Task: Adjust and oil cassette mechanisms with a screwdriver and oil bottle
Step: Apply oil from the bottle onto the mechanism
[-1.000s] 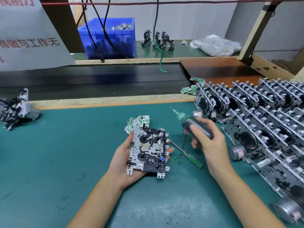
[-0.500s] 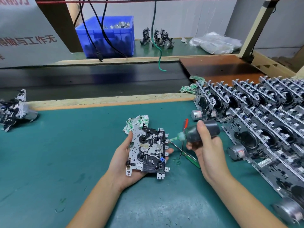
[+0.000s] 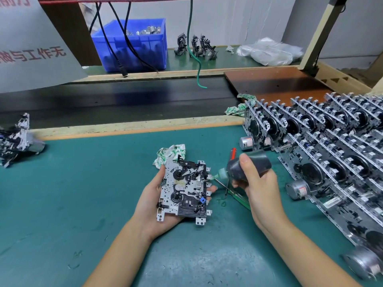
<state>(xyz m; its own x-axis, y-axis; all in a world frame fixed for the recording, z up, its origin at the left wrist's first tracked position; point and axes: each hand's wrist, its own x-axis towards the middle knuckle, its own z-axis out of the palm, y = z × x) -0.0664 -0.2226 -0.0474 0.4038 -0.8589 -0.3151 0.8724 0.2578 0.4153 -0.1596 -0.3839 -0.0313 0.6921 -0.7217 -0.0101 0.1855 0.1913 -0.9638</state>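
Observation:
My left hand (image 3: 154,201) holds a cassette mechanism (image 3: 184,189), a metal plate with black parts, flat in its palm above the green mat. My right hand (image 3: 259,187) grips a dark oil bottle (image 3: 246,166) tipped sideways. The bottle's green nozzle touches the mechanism's right edge. A green-handled screwdriver (image 3: 238,198) lies on the mat under my right hand. A red-handled tool (image 3: 233,154) pokes out behind the bottle.
Several rows of cassette mechanisms (image 3: 323,146) stand stacked along the right. A crumpled rag (image 3: 171,154) lies behind the held mechanism. More mechanisms (image 3: 15,139) sit at the far left. A black conveyor belt (image 3: 116,100) runs behind, with a blue bin (image 3: 132,44) and hanging cables beyond.
My right hand tipped the oil bottle from upright to sideways and brought its nozzle leftward onto the mechanism's right edge. My left hand kept the mechanism still.

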